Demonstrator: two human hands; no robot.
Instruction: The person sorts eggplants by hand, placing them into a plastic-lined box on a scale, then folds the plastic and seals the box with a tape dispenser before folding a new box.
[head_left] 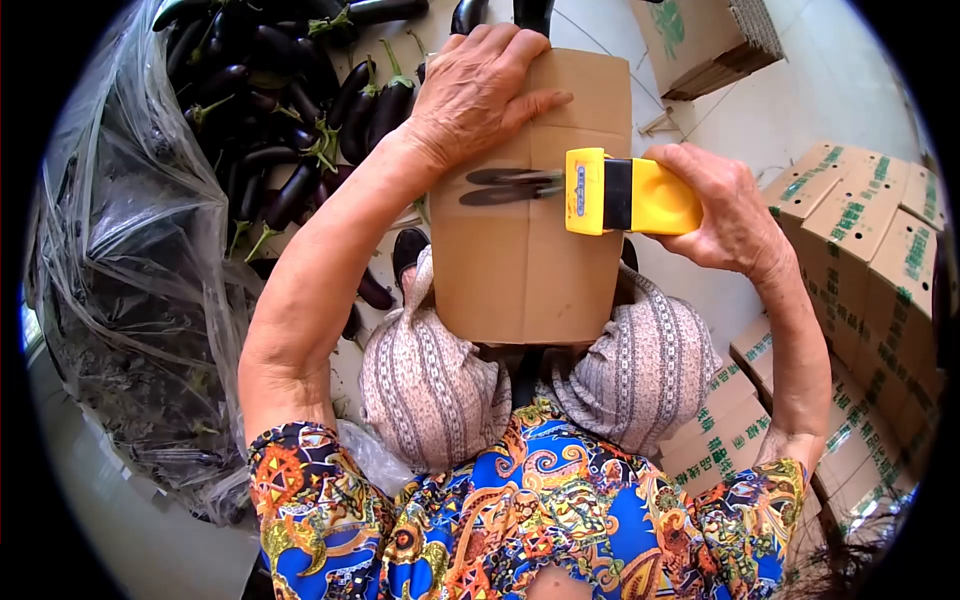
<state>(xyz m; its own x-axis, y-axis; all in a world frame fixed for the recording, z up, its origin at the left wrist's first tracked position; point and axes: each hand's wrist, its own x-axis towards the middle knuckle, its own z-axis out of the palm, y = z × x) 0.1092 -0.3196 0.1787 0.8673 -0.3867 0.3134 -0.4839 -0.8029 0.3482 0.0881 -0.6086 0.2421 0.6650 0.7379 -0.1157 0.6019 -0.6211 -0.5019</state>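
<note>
A brown cardboard box [530,270] stands between my knees, its top facing me. My left hand [490,85] grips its upper left edge, fingers bent over the rim and thumb lying on the cardboard. My right hand [725,205] is closed around a yellow tape dispenser [665,200] with a black band, held over the right half of the box. Two long dark shapes [505,187] show on the box top, reaching toward the dispenser's front edge and blurred there.
Loose eggplants [290,110] lie heaped at the upper left, beside a large sheet of clear plastic [140,280]. Cartons with green print [860,230] are stacked at the right. Flattened cardboard [710,40] stands at the upper right on the tiled floor [820,70].
</note>
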